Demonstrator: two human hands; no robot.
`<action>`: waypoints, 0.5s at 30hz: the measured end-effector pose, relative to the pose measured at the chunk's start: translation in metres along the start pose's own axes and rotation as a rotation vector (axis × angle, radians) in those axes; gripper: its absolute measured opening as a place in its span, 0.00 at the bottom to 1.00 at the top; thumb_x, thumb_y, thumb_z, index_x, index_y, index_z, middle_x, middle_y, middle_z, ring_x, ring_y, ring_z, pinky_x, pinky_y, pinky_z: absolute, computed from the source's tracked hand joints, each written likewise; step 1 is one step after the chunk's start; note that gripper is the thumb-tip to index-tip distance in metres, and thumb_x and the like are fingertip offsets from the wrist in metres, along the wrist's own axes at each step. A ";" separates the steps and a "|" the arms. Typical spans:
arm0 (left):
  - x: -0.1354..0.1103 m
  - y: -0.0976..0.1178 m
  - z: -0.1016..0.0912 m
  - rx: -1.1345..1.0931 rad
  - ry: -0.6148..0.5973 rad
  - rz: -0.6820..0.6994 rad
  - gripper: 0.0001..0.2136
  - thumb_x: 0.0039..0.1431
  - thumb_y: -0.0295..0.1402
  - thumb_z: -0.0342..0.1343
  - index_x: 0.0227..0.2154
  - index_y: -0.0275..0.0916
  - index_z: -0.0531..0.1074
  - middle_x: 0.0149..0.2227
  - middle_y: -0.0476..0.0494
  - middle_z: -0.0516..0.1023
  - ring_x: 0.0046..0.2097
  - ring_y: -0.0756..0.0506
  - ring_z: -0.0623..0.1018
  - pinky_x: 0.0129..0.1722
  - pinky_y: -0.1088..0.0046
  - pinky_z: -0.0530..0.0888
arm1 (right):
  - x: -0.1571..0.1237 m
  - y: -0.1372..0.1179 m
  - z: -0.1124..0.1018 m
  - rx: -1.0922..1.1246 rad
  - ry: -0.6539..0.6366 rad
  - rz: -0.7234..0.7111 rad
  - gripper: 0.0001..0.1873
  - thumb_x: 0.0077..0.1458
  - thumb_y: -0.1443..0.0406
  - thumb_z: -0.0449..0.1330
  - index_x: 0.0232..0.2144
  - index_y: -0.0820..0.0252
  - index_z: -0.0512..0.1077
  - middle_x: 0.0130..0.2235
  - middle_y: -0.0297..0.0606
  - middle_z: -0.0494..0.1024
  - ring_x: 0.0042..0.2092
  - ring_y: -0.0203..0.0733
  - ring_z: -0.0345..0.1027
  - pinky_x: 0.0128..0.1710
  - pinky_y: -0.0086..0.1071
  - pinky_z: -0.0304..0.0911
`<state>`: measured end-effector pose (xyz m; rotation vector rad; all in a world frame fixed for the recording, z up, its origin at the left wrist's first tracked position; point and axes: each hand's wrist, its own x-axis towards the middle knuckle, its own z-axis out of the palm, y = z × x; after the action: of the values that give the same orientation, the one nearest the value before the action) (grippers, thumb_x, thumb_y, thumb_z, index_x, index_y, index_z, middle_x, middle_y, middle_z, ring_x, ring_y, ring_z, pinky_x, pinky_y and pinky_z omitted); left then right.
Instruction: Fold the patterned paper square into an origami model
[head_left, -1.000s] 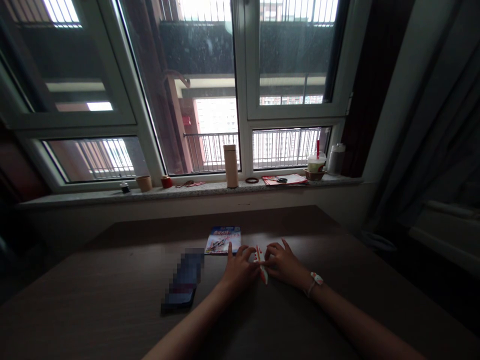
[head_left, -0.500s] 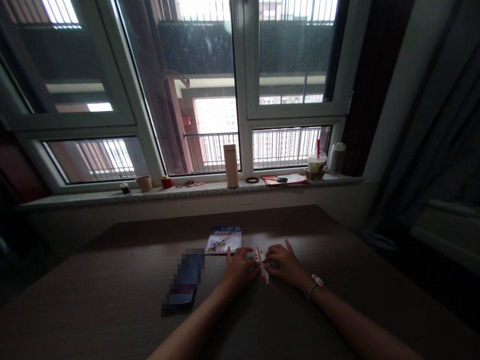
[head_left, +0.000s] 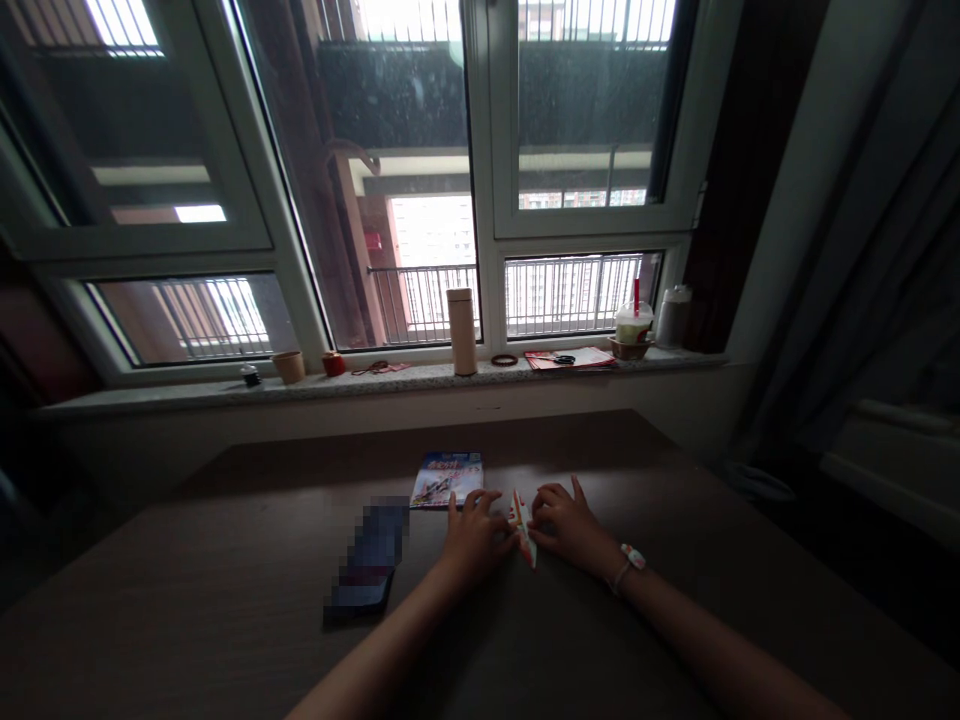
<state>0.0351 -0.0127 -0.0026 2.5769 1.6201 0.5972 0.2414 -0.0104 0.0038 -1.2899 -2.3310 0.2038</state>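
Note:
A small folded piece of paper (head_left: pixel 523 530), white with red and orange marks, stands narrow and pointed between my hands on the dark table. My left hand (head_left: pixel 476 532) has its thumb and fingertips pinched at the paper's left side, while its other fingers are partly bent. From the other side, the fingertips of my right hand (head_left: pixel 568 524) grip the paper's right edge, with one finger raised. A bracelet with a white and red charm (head_left: pixel 632 558) circles my right wrist. The exact fingertip contact is partly hidden.
A printed blue and white booklet (head_left: pixel 448 480) lies just beyond my left hand. Left of my forearm is a dark, pixelated phone-like object (head_left: pixel 367 562). The windowsill holds a tall beige flask (head_left: pixel 462 332), a paper cup (head_left: pixel 288 367), scissors (head_left: pixel 564 360) on papers and a drink cup (head_left: pixel 634 325).
My left hand has shifted very slightly to the left, and the right fingers have moved a little at the paper. The paper stays in nearly the same place.

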 end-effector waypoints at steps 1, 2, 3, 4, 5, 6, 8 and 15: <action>0.000 0.000 0.000 0.003 -0.006 -0.003 0.06 0.55 0.41 0.62 0.36 0.52 0.80 0.59 0.47 0.68 0.62 0.34 0.61 0.61 0.34 0.45 | 0.000 0.000 0.000 -0.004 -0.002 0.012 0.08 0.56 0.58 0.60 0.32 0.52 0.77 0.42 0.35 0.75 0.53 0.45 0.62 0.63 0.61 0.28; 0.000 0.000 0.000 0.005 -0.010 -0.007 0.06 0.56 0.41 0.61 0.35 0.51 0.80 0.59 0.47 0.68 0.62 0.34 0.61 0.61 0.34 0.45 | 0.000 0.000 0.000 -0.003 -0.002 0.025 0.08 0.56 0.58 0.59 0.32 0.52 0.77 0.42 0.35 0.75 0.54 0.45 0.62 0.63 0.61 0.29; 0.001 0.000 -0.001 0.006 -0.014 -0.010 0.06 0.57 0.41 0.60 0.35 0.51 0.80 0.59 0.47 0.69 0.62 0.34 0.61 0.61 0.34 0.45 | -0.001 0.000 0.000 0.004 -0.002 0.036 0.08 0.57 0.58 0.59 0.32 0.51 0.77 0.43 0.35 0.75 0.54 0.46 0.62 0.63 0.62 0.30; 0.001 0.001 -0.001 0.007 -0.019 -0.013 0.05 0.58 0.40 0.60 0.34 0.51 0.80 0.59 0.48 0.69 0.62 0.34 0.61 0.61 0.34 0.46 | -0.001 0.000 0.000 0.014 -0.002 0.047 0.09 0.57 0.58 0.58 0.32 0.51 0.77 0.43 0.35 0.75 0.53 0.45 0.62 0.63 0.62 0.30; 0.001 0.001 -0.001 0.007 -0.025 -0.015 0.06 0.59 0.40 0.59 0.34 0.50 0.80 0.59 0.48 0.69 0.62 0.35 0.61 0.61 0.35 0.46 | -0.002 0.001 0.001 0.027 -0.001 0.059 0.09 0.58 0.58 0.58 0.32 0.51 0.77 0.43 0.35 0.75 0.53 0.45 0.62 0.62 0.62 0.31; 0.002 0.001 -0.001 0.004 -0.029 -0.016 0.06 0.60 0.39 0.58 0.34 0.50 0.80 0.59 0.48 0.69 0.62 0.35 0.62 0.61 0.35 0.46 | -0.003 0.001 0.002 0.041 0.003 0.072 0.10 0.58 0.58 0.57 0.32 0.52 0.77 0.44 0.35 0.75 0.52 0.45 0.63 0.62 0.62 0.31; 0.002 0.001 0.000 -0.009 -0.027 -0.016 0.06 0.60 0.38 0.58 0.34 0.49 0.80 0.59 0.48 0.69 0.62 0.36 0.62 0.62 0.38 0.47 | -0.004 0.002 0.005 0.067 0.024 0.093 0.10 0.59 0.58 0.57 0.32 0.52 0.76 0.44 0.34 0.75 0.50 0.44 0.64 0.62 0.62 0.31; 0.000 0.001 0.000 -0.043 0.036 -0.013 0.04 0.57 0.39 0.61 0.33 0.48 0.80 0.58 0.45 0.69 0.61 0.37 0.64 0.62 0.39 0.47 | -0.005 0.003 0.006 0.125 0.087 0.124 0.09 0.57 0.61 0.58 0.27 0.54 0.75 0.41 0.34 0.78 0.51 0.47 0.65 0.62 0.62 0.21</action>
<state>0.0360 -0.0129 -0.0028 2.5380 1.6150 0.6732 0.2433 -0.0121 -0.0047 -1.3540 -2.1329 0.3222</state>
